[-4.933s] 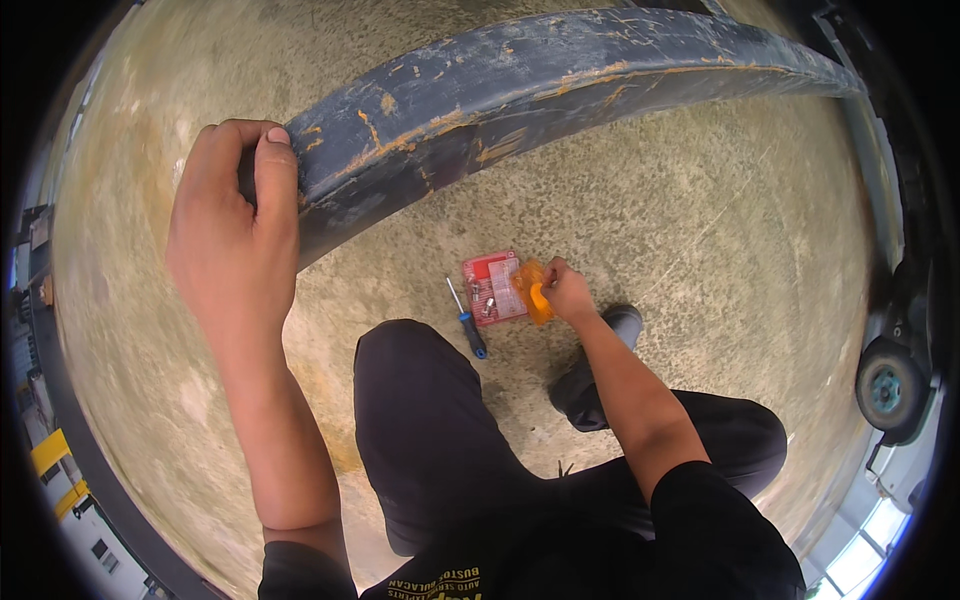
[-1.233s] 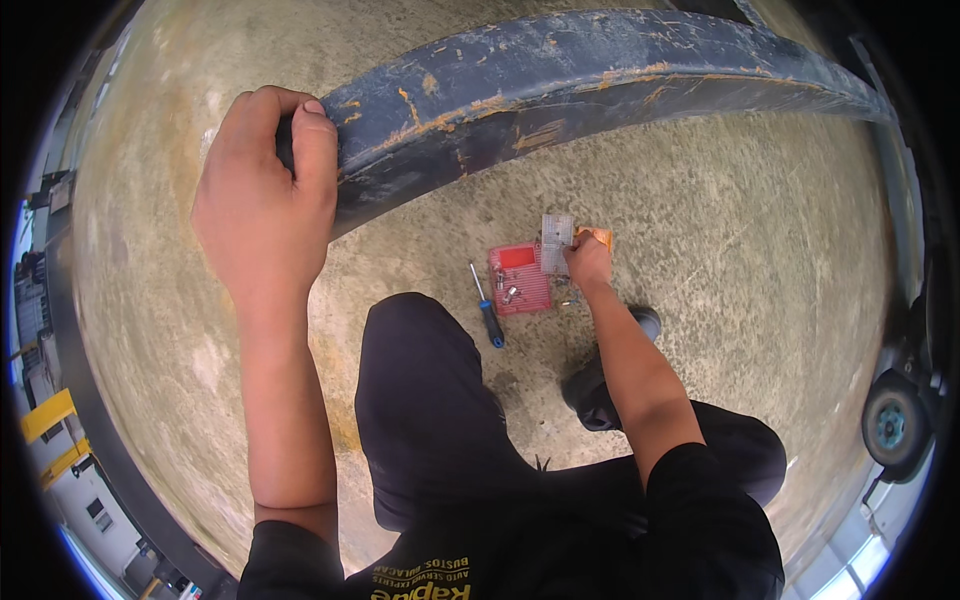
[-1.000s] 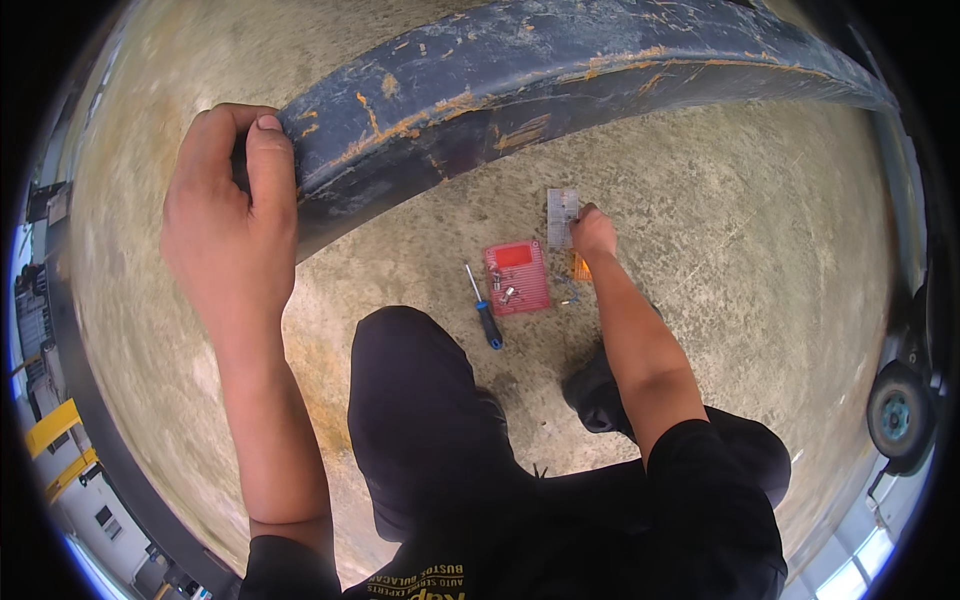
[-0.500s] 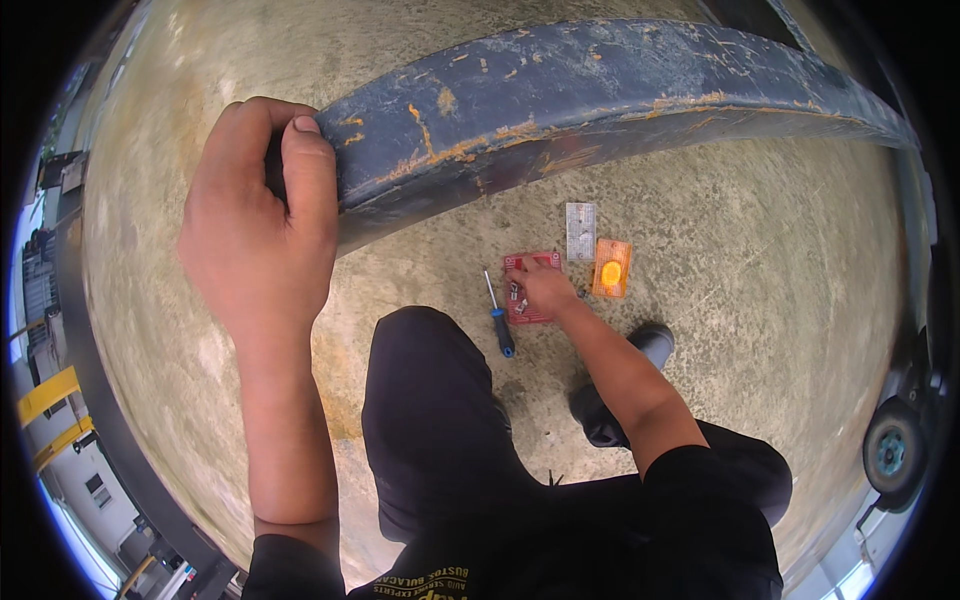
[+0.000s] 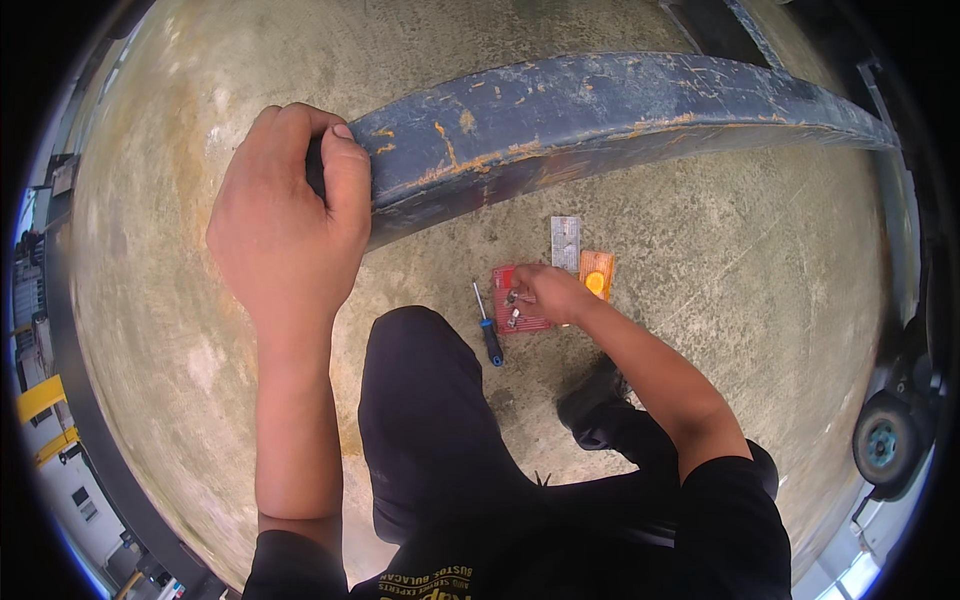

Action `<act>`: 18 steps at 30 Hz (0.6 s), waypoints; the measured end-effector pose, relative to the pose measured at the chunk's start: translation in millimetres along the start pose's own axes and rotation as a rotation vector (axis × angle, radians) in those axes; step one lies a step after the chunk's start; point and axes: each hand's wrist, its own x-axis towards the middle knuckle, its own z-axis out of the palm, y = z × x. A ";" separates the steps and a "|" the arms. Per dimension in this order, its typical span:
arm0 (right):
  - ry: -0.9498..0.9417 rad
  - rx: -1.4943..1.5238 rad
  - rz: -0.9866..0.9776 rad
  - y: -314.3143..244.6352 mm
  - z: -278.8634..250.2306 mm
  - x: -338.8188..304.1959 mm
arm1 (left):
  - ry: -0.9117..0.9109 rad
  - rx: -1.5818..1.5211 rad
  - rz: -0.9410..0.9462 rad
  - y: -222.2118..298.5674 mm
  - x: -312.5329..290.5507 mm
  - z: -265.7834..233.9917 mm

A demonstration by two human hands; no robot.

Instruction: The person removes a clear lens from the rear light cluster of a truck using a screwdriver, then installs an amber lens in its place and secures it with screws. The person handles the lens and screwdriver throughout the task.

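My left hand [image 5: 300, 220] is wrapped round the near left end of a scratched blue-grey metal beam [image 5: 610, 95], thumb on top. Down on the floor, my right hand [image 5: 555, 293] reaches over a red plastic light lens [image 5: 502, 305], covering its right part. Its fingers are drawn together at some small metallic pieces [image 5: 515, 315] lying on the lens; what they pinch is too small to make out. Left of the lens lies a screwdriver [image 5: 490, 340] with a blue and black handle. A clear lens [image 5: 565, 238] and an orange lens [image 5: 595, 284] lie just beyond and beside my right hand.
The beam arches across the far side above the stained concrete floor [image 5: 720, 300]. My bent knee [image 5: 420, 370] is close to the screwdriver. At the right edge stands a wheel [image 5: 882, 448] with a blue-green hub. Yellow bars [image 5: 42, 400] show at the far left.
My right hand has shifted slightly over the red lens, its fingers nearer the metallic pieces, and the forearm has swung outward. My left hand keeps its hold. The whole view has shifted a little.
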 end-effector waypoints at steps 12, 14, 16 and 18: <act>0.548 -0.430 -0.529 -216.3 -208.8 -166.6 | -0.081 -0.030 -0.017 -0.4 4.6 -7.2; 0.645 -0.462 -0.533 -236.0 -220.3 -186.4 | -0.091 -0.203 -0.011 0.9 7.7 -14.5; 0.703 -0.477 -0.501 -249.8 -224.7 -201.9 | -0.120 -0.468 0.016 5.3 8.4 -26.6; 0.734 -0.367 -0.523 -257.6 -225.3 -209.8 | -0.176 -0.827 0.063 13.2 4.4 -43.6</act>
